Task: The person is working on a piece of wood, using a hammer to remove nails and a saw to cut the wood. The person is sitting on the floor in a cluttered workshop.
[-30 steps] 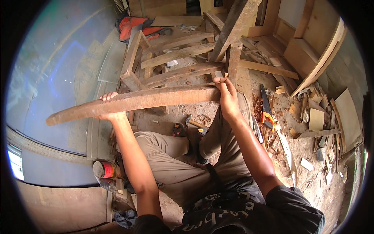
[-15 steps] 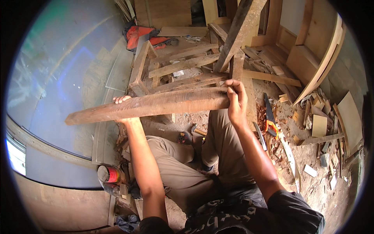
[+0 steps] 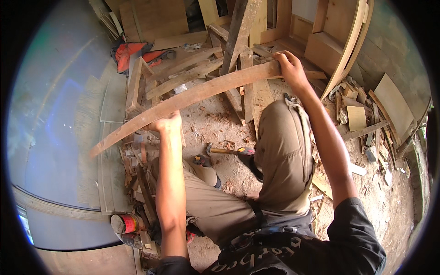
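Observation:
A long brown wooden plank (image 3: 201, 91) is held up in front of me, its left end lower and its right end higher. My left hand (image 3: 166, 123) grips it from below, left of the middle; those fingers are mostly hidden behind the wood. At the far right end my right hand (image 3: 289, 68) is wrapped round the plank's tip. Below it on the floor lies a hammer (image 3: 222, 150) with a wooden handle, close to my shoe.
Wooden frames and beams (image 3: 190, 75) stand beyond the plank, with a slanted post (image 3: 240, 32). Wood scraps (image 3: 366, 117) are heaped at the right. A red-labelled can (image 3: 124, 223) stands at lower left beside a large bluish panel (image 3: 59, 123). An orange and dark cloth (image 3: 128, 55) lies at the back.
The plank's right end has risen and it now tilts more, showing a narrower face. Both hands still hold it. My right knee has shifted, and the view has turned toward the right.

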A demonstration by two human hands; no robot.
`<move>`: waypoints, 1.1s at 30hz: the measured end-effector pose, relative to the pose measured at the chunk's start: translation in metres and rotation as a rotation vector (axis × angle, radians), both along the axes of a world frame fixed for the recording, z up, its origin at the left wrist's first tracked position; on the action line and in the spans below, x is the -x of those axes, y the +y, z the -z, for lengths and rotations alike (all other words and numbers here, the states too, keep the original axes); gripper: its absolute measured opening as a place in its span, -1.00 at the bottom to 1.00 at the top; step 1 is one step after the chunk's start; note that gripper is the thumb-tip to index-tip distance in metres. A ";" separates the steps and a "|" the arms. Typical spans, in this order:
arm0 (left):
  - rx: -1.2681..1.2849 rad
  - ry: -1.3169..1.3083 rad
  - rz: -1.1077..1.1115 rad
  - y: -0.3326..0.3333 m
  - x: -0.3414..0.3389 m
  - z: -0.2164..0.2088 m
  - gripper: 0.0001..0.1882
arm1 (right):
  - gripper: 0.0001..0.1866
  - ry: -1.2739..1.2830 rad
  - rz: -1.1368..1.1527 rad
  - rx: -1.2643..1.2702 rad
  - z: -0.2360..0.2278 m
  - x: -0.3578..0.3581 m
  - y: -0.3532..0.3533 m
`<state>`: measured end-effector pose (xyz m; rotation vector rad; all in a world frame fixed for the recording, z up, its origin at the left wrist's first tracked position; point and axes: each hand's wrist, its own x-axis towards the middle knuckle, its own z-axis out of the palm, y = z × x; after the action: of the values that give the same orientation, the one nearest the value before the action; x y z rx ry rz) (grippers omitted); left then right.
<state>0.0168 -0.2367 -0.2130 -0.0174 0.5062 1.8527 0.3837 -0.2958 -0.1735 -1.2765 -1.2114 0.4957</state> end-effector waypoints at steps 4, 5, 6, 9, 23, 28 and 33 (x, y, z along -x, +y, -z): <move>0.115 0.099 0.153 -0.007 -0.020 0.023 -0.06 | -0.62 -0.121 0.079 0.168 0.029 -0.041 -0.005; 0.145 0.129 0.226 -0.009 -0.022 0.033 -0.08 | -0.54 -0.049 0.042 0.198 0.044 -0.050 -0.005; 0.184 0.160 0.288 -0.010 -0.024 0.044 -0.09 | -0.50 0.023 0.056 0.291 0.061 -0.058 -0.004; 0.390 0.176 0.363 -0.011 -0.038 0.089 -0.16 | -0.40 0.104 0.119 0.483 0.130 -0.081 -0.002; 0.563 0.288 0.416 -0.016 -0.060 0.334 0.01 | -0.32 0.220 0.088 0.675 0.372 -0.101 0.007; 0.642 0.176 0.466 -0.021 -0.060 0.405 -0.33 | -0.31 -0.170 0.093 0.646 0.411 -0.114 0.013; 0.927 0.222 0.579 -0.015 -0.056 0.405 -0.38 | -0.31 -0.113 0.062 0.785 0.425 -0.122 0.028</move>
<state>0.0723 -0.2519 -0.6176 -0.2606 1.3333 0.9412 0.5056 -0.2678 -0.5984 -2.0168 -1.0949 0.9151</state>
